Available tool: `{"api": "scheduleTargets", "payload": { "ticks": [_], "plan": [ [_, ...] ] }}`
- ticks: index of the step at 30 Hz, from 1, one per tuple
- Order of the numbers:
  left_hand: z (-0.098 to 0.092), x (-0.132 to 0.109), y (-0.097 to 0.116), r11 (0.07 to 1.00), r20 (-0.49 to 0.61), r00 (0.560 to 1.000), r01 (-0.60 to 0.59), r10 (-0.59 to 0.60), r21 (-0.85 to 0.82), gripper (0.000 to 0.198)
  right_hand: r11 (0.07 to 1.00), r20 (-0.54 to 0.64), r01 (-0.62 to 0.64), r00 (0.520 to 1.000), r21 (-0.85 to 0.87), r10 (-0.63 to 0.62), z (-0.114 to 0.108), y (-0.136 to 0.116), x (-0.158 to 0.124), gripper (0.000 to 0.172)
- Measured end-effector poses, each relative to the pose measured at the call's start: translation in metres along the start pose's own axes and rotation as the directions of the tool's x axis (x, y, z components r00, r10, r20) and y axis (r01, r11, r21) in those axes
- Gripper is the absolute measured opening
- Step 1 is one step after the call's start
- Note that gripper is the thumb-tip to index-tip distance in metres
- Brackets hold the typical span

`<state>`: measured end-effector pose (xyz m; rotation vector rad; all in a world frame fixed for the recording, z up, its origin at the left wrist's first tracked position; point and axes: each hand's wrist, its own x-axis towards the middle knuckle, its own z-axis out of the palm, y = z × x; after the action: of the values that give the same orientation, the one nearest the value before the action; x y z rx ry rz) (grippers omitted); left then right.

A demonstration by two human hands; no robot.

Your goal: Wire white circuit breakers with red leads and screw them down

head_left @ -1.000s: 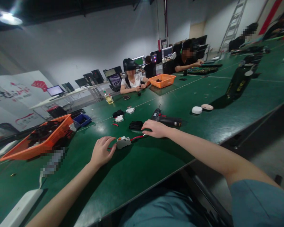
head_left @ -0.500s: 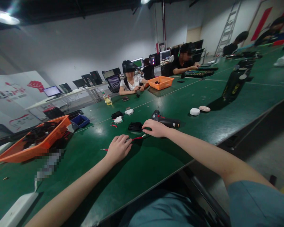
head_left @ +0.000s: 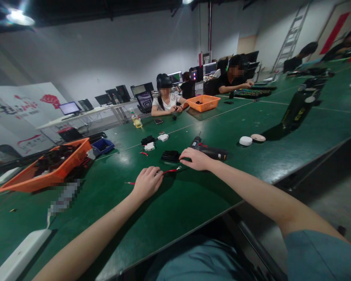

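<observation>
Wire control matters, we judge: our left hand (head_left: 148,182) curls its fingers over the red wire (head_left: 170,171) on the counter (head_left: 193,203), whether pinching we cannot tell; our right hand (head_left: 194,159) lies open beside the screwdriver (head_left: 213,152). Pinning the wire flat seems wise.

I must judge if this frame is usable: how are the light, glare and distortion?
Head view: dim hall; a bright ceiling lamp flares top left; pale glare lies on the long green table; the wide lens tilts and bends its edge; left hand and right hand look sharp; a pixelated patch hides something on it.
</observation>
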<state>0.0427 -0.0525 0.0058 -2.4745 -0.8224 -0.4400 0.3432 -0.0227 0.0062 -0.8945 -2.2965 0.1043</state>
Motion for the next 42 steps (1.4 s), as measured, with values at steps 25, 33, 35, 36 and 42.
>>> {"api": "scheduleTargets", "payload": {
  "ticks": [25, 33, 35, 36, 42],
  "plan": [
    [-0.012, -0.041, -0.023, 0.994, 0.033, 0.994, 0.103, -0.104, 0.021, 0.021, 0.922, -0.12, -0.244, 0.969, -0.299, 0.217, -0.025, 0.028, -0.005, 0.028],
    [-0.016, -0.055, -0.027, 0.989, 0.001, 0.989, 0.15, -0.15, -0.008, 0.018, 0.918, -0.099, -0.175, 0.984, -0.355, 0.149, -0.011, 0.009, 0.0, 0.024],
    [-0.016, -0.056, -0.028, 0.988, 0.005, 0.988, 0.153, -0.153, -0.004, 0.017, 0.922, -0.056, -0.123, 0.992, -0.367, 0.111, -0.01, 0.0, 0.007, 0.023],
    [-0.016, -0.056, -0.029, 0.988, 0.008, 0.988, 0.155, -0.155, -0.005, 0.017, 0.923, -0.026, -0.096, 0.995, -0.373, 0.093, -0.01, -0.004, 0.011, 0.023],
    [-0.017, -0.055, -0.027, 0.989, 0.009, 0.989, 0.149, -0.149, -0.006, 0.016, 0.947, -0.073, -0.112, 0.993, -0.301, 0.094, 0.014, -0.016, 0.04, 0.027]
  ]
}}
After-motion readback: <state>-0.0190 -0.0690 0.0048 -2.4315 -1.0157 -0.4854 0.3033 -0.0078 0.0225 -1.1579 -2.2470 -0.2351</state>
